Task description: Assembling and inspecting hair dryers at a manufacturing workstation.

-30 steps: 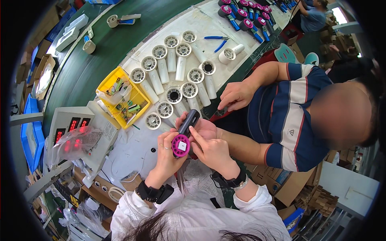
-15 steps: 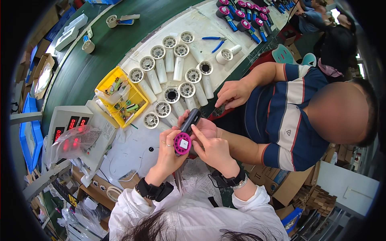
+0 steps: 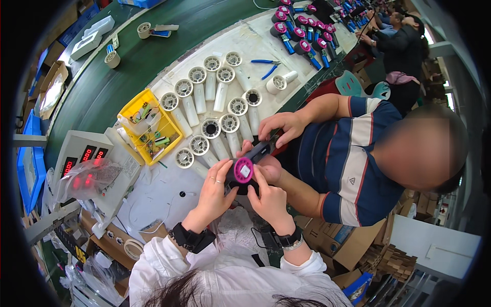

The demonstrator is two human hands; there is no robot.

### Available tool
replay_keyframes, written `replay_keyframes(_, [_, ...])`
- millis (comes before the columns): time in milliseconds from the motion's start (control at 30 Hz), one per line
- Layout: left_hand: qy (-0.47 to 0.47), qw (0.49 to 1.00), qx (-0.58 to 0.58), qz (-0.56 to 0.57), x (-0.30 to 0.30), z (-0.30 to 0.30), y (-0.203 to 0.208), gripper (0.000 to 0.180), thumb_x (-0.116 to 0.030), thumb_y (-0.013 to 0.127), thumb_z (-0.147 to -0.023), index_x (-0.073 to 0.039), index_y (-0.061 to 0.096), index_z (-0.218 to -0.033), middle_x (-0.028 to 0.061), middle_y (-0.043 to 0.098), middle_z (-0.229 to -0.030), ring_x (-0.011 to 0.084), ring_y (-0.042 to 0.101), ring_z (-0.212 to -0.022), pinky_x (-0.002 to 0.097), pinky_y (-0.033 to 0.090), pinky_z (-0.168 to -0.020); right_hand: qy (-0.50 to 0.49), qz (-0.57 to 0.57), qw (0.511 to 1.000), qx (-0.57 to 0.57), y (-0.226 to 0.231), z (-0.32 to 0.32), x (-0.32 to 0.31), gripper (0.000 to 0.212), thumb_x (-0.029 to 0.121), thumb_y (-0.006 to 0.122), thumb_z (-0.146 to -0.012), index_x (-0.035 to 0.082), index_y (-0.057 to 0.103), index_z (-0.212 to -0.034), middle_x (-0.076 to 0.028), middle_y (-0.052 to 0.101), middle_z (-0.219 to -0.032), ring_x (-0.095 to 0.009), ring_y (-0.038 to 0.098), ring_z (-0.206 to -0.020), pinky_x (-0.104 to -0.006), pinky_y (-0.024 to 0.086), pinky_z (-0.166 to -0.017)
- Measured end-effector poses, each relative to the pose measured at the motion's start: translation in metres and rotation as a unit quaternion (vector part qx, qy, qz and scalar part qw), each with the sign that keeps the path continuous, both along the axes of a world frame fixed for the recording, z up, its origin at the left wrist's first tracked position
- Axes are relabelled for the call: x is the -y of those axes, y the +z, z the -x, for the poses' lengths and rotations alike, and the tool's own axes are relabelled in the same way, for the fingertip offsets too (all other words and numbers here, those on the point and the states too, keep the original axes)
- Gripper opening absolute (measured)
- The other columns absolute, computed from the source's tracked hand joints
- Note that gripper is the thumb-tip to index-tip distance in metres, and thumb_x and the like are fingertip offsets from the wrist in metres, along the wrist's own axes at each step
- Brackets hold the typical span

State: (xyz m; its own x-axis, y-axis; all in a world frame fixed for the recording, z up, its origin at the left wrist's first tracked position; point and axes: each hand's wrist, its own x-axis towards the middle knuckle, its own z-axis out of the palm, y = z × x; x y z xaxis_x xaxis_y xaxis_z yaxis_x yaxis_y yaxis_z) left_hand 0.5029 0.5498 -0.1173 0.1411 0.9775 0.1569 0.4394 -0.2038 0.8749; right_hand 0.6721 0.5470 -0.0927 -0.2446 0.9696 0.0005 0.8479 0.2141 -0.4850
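Note:
In front of me is a dark grey handheld device with a round magenta finned head [image 3: 244, 170] and a pale square label on it. My left hand [image 3: 210, 190] grips the head from the left, fingers bent around its edge. On the opposite side, my right hand [image 3: 270, 200] is closed at the rim, its index finger pressed against it. The dark handle points up and right toward a co-worker, whose one hand [image 3: 282, 126] touches it from above while the other hand [image 3: 271, 168] lies beneath. My palms and the head's underside are hidden.
White handheld housings [image 3: 229, 123] with round heads stand in rows on the table. A yellow bin [image 3: 168, 123] of small parts, a scale [image 3: 84, 153], blue cutters [image 3: 266, 66] and several magenta-headed devices [image 3: 305, 47] surround them. A co-worker in a striped shirt [image 3: 353, 153] sits close right.
The device's magenta head has turned and shifted slightly right. My right index finger moved from the handle to the head's rim. The co-worker's upper hand came down onto the handle.

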Motion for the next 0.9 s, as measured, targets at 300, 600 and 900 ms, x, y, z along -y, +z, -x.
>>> replay_keyframes(300, [-0.029, 0.99, -0.076, 0.112, 0.048, 0.046, -0.019, 0.057, -0.005, 0.067, -0.068, -0.002, 0.042, -0.119, 0.0182, 0.049, -0.111, 0.0359, 0.046, -0.106, 0.0387, 0.04, -0.088, -0.019, 0.009, 0.997, -0.078, 0.017, 0.0, 0.021, 0.04, 0.011, 0.06, -0.077, 0.009, 0.055, -0.116, -0.008, 0.051, -0.05, -0.022, 0.05, -0.041, -0.0339, 0.041, -0.042])
replay_keyframes(600, [-0.031, 0.977, -0.084, 0.193, 0.104, 0.069, -0.03, 0.051, -0.008, 0.065, -0.071, -0.002, 0.044, -0.117, 0.0166, 0.053, -0.105, 0.0328, 0.05, -0.1, 0.0368, 0.041, -0.085, 0.11, 0.008, 0.977, -0.184, 0.011, 0.035, 0.042, 0.03, 0.006, 0.058, -0.075, 0.009, 0.061, -0.105, -0.007, 0.055, -0.057, -0.021, 0.055, -0.049, -0.0317, 0.044, -0.047])
replay_keyframes(900, [-0.037, 0.976, -0.08, 0.201, 0.107, 0.069, -0.021, 0.048, -0.009, 0.064, -0.073, -0.003, 0.045, -0.117, 0.0149, 0.054, -0.101, 0.0314, 0.052, -0.096, 0.0365, 0.042, -0.083, 0.117, -0.008, 0.976, -0.182, 0.012, 0.033, 0.041, 0.029, 0.004, 0.058, -0.075, 0.007, 0.062, -0.103, -0.007, 0.058, -0.059, -0.021, 0.057, -0.051, -0.03, 0.046, -0.05])
